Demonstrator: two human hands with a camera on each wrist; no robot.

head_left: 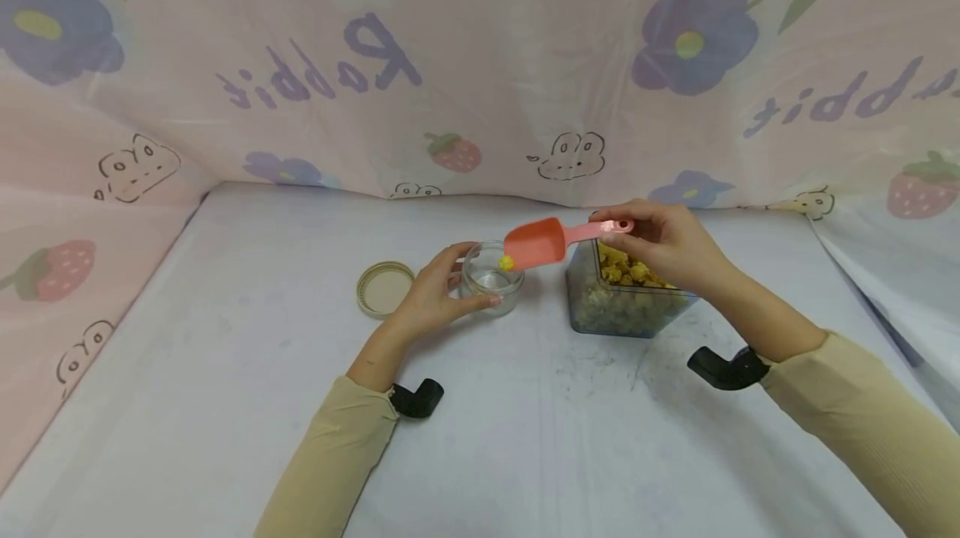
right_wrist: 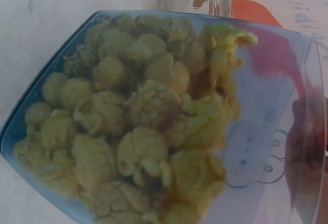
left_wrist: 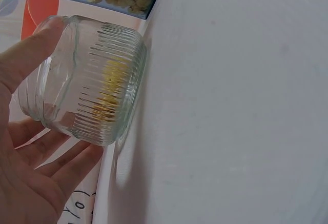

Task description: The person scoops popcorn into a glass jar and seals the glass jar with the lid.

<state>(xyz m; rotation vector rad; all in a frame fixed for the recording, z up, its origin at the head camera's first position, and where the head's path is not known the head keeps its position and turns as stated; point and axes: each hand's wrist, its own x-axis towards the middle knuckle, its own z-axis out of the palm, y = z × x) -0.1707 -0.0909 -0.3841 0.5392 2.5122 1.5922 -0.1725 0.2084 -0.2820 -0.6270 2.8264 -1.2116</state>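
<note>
Head view: jar [head_left: 491, 278] seemingly within left fingers [head_left: 480, 301].

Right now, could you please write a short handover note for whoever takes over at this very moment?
Left hand: grips the small glass jar, upright on the table.
Right hand: pinches the handle of the pink scoop, its mouth tipped over the jar's rim.
Popcorn container: open beside the jar, well filled.
Lid: off, lying flat left of the jar.
Done: jar open; one yellow piece at the scoop's lip, a little yellow shows in the jar.
Left: probably more scoops, then the lid.
</note>
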